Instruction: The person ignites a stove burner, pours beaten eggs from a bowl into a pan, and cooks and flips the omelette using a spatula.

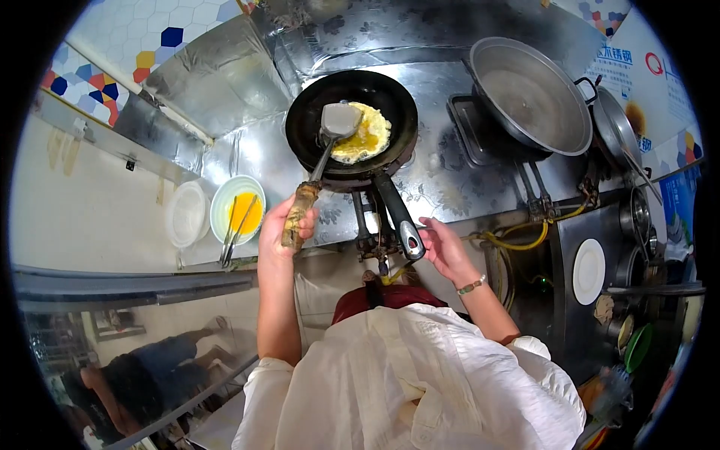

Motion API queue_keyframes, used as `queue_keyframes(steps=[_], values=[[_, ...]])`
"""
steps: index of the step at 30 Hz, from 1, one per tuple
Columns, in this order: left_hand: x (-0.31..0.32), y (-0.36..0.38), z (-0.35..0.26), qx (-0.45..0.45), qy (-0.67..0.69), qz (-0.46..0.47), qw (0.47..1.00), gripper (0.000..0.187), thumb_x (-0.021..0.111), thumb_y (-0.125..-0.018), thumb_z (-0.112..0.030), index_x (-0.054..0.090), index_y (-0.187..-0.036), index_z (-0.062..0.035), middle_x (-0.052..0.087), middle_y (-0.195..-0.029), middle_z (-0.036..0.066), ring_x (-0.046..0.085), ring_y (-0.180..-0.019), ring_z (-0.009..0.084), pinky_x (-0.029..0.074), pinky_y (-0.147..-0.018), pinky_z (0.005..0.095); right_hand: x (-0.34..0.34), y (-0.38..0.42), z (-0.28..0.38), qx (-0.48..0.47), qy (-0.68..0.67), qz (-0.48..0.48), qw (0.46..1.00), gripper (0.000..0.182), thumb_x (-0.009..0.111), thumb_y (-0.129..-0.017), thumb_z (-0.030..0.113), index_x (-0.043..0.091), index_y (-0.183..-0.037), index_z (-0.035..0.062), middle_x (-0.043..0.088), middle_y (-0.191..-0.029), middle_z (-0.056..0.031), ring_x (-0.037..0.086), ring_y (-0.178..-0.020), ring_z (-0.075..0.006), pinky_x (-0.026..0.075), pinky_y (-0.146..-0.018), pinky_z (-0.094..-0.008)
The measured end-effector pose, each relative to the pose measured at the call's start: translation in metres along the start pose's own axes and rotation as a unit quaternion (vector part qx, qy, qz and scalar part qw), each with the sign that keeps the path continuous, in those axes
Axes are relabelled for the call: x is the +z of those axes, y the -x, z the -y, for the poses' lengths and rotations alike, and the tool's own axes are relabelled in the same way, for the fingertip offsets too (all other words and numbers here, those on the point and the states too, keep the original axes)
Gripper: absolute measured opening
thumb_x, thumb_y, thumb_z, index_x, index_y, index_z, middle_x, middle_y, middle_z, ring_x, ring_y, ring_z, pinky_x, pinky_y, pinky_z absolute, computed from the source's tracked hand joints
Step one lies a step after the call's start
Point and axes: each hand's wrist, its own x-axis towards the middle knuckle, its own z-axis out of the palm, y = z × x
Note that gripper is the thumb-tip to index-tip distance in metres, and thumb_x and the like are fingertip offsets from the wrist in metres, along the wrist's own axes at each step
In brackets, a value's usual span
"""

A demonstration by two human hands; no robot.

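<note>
My left hand [289,229] is wrapped round the wooden handle of a metal spatula [341,121]. The spatula's blade lies over the left part of a yellow-and-white egg [369,136] in the black frying pan [309,97]. The pan sits on a burner, its black handle [391,208] pointing toward me. Beside the end of that handle is my right hand [444,247], with a bead bracelet at the wrist, its fingers apart and nothing held. A bowl of beaten egg [246,213] stands on the left, with metal tongs [238,230] resting in it.
A large grey pot [531,97] rests at the right burner. A white lidded container [187,215] stands beside the egg bowl. Yellow hose [517,245] runs under the counter's front edge. A white plate [589,271] lies at right. A reflected person [150,379] shows lower left.
</note>
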Motion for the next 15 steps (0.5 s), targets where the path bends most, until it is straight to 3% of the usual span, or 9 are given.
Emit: queue_keyframes(steps=[15], values=[[0.026,0.027,0.017,0.120,-0.143,-0.077,0.979,0.024,0.049,-0.091,-0.023,0.049,-0.103,-0.0020,0.057,-0.071,0.017,0.051,-0.046,0.0173,0.042,-0.035,0.0259,0.001,-0.007,0.007,-0.005,0.043,0.003,0.999,0.035,0.040,-0.096,0.027,0.043,-0.118,0.0001,0.061,-0.092,-0.0112,0.062,-0.073,-0.0163,0.053,-0.064,-0.0278]])
